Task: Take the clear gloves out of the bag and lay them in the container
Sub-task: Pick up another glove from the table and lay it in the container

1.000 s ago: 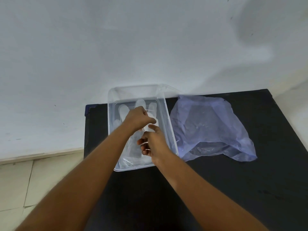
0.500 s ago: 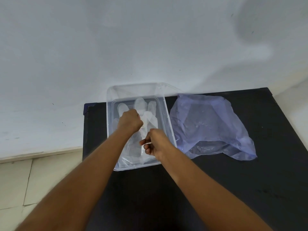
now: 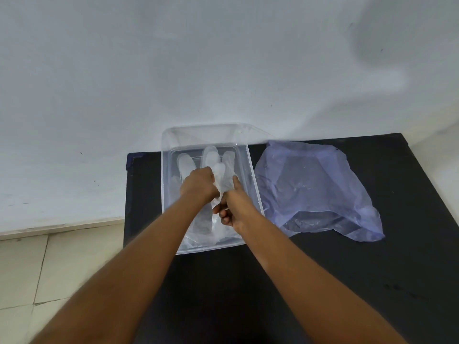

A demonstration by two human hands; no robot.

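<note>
Centre-frame, both hands work inside the clear rectangular plastic container (image 3: 255, 192): left hand (image 3: 198, 186) and right hand (image 3: 232, 206) pinch thin clear gloves (image 3: 211, 160) already lying there — the translucent bluish bag (image 3: 313, 189) right of it looks nearly emptied.

Black table (image 3: 372, 281) vs white wall (image 3: 223, 58); tiled floor (image 3: 49, 264) left.

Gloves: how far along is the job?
Done: clear gloves already lie in the container on the black table. In hand: the left hand and right hand are both inside it, gripping a glove. Left: the bag lies slack beside it; whether any gloves remain inside is unclear.
</note>
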